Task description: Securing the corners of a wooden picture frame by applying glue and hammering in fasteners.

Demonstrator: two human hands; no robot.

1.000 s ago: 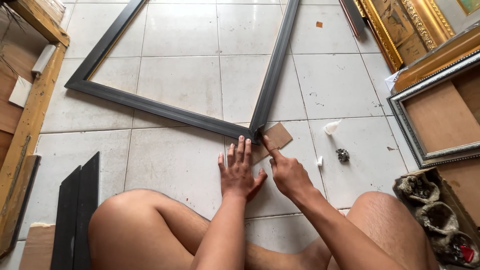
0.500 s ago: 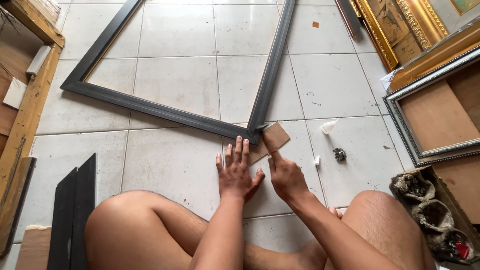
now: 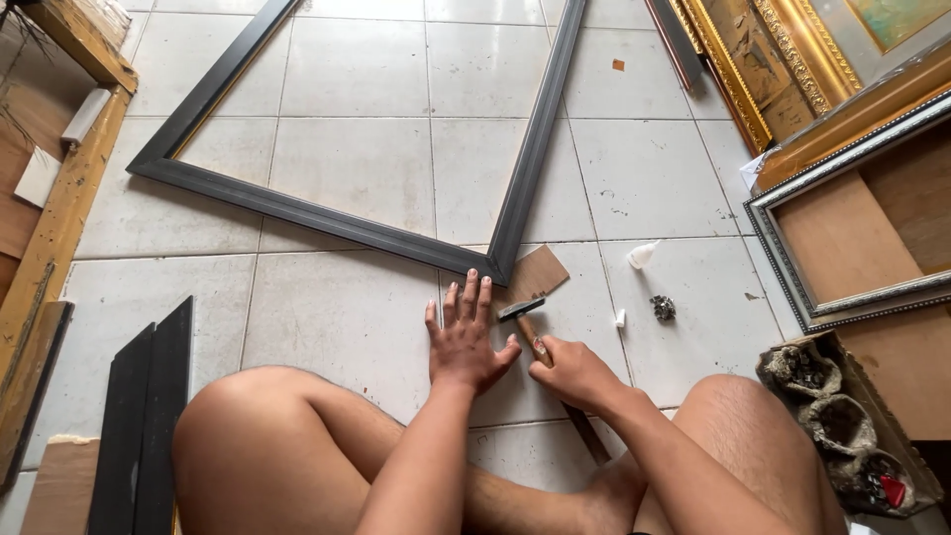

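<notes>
Wooden structure (image 3: 59, 213), far left edge: pale timber rails, partly out of view, with a small white block resting on it.

2 black moulding lengths (image 3: 144, 416), lower left: lying flat side by side on the tiled floor (image 3: 347, 317), next to a brown board at the bottom edge.

Black picture frame (image 3: 327, 213), centre: lying flat on the tiles, 1 mitred corner pointing toward the person. That corner rests on a brown cardboard piece (image 3: 540, 272).

Left hand (image 3: 466, 342): flat on the floor, palm down, fingers spread apart, fingertips just short of the frame corner. Holds nothing.

Hammer (image 3: 540, 347): small dark head lying on the tile just below the cardboard, wooden handle running back under the right hand and out toward the leg.

Right hand (image 3: 575, 372): fingers closed around the hammer handle, just beside the left hand's thumb.

Small white pieces (image 3: 642, 256) and a dark crumpled lump (image 3: 663, 308): on the tiles to the right of the cardboard, apart from both hands.

Silver-edged frame with brown backing (image 3: 852, 238), right: lying flat. Gilt ornate frames (image 3: 753, 59) stacked above it at upper right.

Container of small dark hardware (image 3: 832, 416), lower right, beside the person's right knee.
</notes>
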